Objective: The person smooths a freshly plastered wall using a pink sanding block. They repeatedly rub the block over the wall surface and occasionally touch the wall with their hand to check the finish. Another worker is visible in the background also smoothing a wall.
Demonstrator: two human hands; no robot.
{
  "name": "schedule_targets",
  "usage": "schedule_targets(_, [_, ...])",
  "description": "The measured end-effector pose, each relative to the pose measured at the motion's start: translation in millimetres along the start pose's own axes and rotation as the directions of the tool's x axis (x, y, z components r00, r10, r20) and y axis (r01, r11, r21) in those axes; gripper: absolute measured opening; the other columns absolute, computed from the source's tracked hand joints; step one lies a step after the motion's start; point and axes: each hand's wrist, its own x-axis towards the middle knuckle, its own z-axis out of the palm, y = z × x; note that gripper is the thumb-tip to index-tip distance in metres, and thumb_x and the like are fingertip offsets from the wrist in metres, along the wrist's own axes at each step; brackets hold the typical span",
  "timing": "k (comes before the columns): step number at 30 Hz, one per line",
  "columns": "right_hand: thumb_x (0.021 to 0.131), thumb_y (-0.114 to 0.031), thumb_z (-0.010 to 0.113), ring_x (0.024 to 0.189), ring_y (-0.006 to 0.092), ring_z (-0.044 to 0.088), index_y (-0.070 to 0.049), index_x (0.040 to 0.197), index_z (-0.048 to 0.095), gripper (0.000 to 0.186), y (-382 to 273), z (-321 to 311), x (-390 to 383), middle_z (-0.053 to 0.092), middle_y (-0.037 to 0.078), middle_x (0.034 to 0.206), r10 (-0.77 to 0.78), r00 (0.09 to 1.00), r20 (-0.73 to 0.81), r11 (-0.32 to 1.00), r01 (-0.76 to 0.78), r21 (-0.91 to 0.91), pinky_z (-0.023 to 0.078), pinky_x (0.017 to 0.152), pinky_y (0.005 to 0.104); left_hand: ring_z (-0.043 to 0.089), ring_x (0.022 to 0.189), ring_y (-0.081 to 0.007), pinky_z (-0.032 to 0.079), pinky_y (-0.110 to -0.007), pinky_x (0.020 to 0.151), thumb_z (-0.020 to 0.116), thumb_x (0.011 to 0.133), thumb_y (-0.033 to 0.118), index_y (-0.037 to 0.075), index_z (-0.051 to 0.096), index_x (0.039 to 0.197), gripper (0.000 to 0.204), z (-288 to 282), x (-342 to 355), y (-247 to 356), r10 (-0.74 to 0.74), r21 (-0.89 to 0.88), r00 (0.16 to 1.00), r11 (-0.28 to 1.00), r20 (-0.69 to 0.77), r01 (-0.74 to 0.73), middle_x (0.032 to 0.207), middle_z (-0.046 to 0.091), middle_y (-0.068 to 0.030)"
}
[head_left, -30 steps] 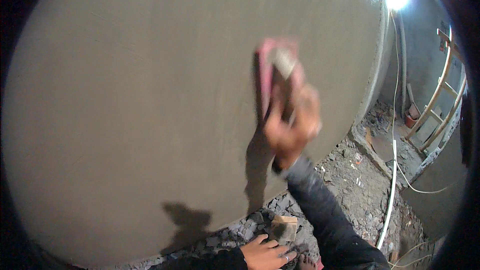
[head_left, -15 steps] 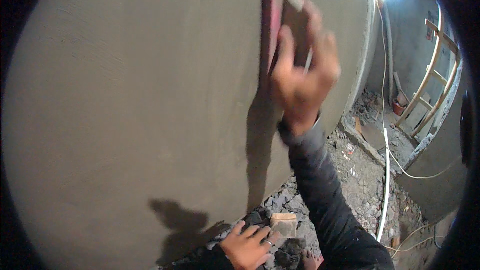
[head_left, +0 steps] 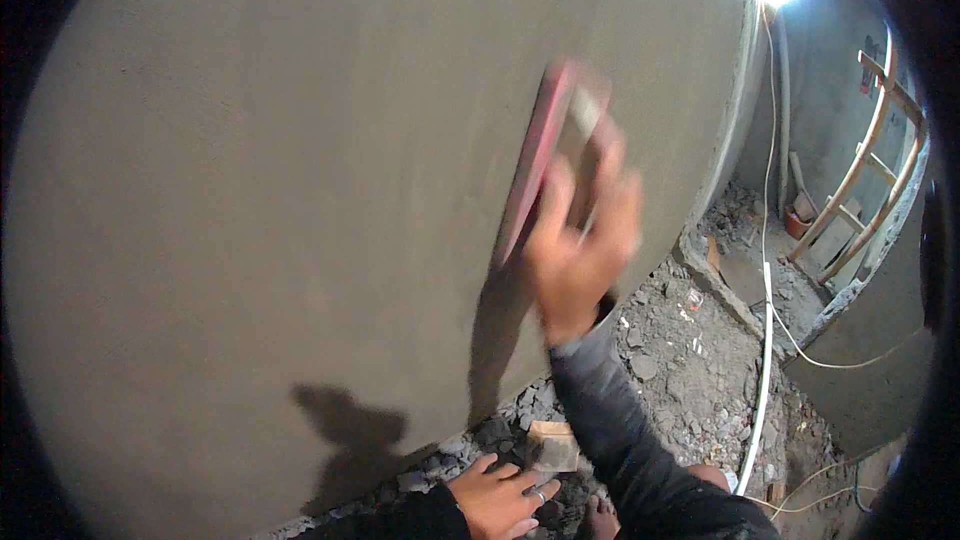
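Float [head_left: 540, 155], red and flat, sits edge-on against the grey plastered wall [head_left: 300, 190], right hand [head_left: 580, 240] clenched on its handle, motion-blurred. Left hand [head_left: 500, 495] spreads open on rubble [head_left: 690, 360] below.

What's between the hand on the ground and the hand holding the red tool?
In the head view, a small tan block on rubble lies beside the left hand; above it only grey wall up to the right hand.
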Motion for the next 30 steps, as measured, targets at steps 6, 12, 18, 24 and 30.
schedule_targets(6, [0.091,0.001,0.078,0.089,0.0357,0.071,-0.006,0.147,0.072,0.056,-10,6,15,0.073,0.021,0.108,0.013,0.998,-0.053,0.998,-0.009,0.069,0.059,0.08,0.0468,0.059,0.136,-0.0389,0.047,-0.06,0.116,0.071,0.101,0.046,0.011,0.055,0.161,0.071,-1,5,12,-0.044,-0.063,0.999,0.997,0.006,0.044,0.156,0.059,-0.0158])
schedule_targets(12, [0.092,0.005,0.075,0.1,0.0349,0.076,0.0,0.15,0.068,0.058,-36,-27,-60,0.076,0.027,0.127,0.226,0.958,0.175,0.972,-0.235,0.031,0.061,0.092,0.0464,0.06,0.132,-0.0433,0.048,-0.059,0.116,0.07,0.102,0.047,0.01,0.047,0.167,0.078,-5,2,3,-0.094,-0.092,0.986,0.99,0.14,0.107,0.158,0.058,-0.0204])
schedule_targets(18, [0.093,0.002,0.075,0.106,0.0374,0.076,-0.001,0.15,0.068,0.057,11,1,75,0.076,0.022,0.131,0.197,0.98,0.014,0.978,-0.197,0.063,0.06,0.101,0.0464,0.058,0.136,-0.0444,0.047,-0.058,0.117,0.067,0.105,0.047,0.009,0.045,0.169,0.077,-7,8,4,-0.035,-0.137,0.983,0.989,0.18,0.061,0.161,0.054,-0.0225])
schedule_targets(24, [0.092,0.005,0.075,0.113,0.0385,0.076,-0.001,0.147,0.07,0.056,-19,-11,-44,0.077,0.025,0.126,0.022,0.998,0.057,0.993,-0.028,0.111,0.06,0.1,0.0469,0.065,0.134,-0.0411,0.048,-0.061,0.112,0.06,0.109,0.049,0.01,0.038,0.171,0.077,6,-5,-1,0.023,0.101,0.997,0.995,-0.078,-0.015,0.156,0.06,-0.0191])
schedule_targets(30, [0.1,-0.01,0.072,0.09,0.0365,0.073,-0.005,0.145,0.071,0.045,22,7,63,0.072,0.02,0.101,0.012,1.0,-0.028,0.997,-0.009,0.081,0.057,0.079,0.0481,0.061,0.139,-0.0401,0.044,-0.063,0.117,0.063,0.107,0.045,0.01,0.047,0.164,0.069,-9,4,8,-0.007,-0.139,0.982,0.99,0.188,0.033,0.158,0.059,-0.0185])
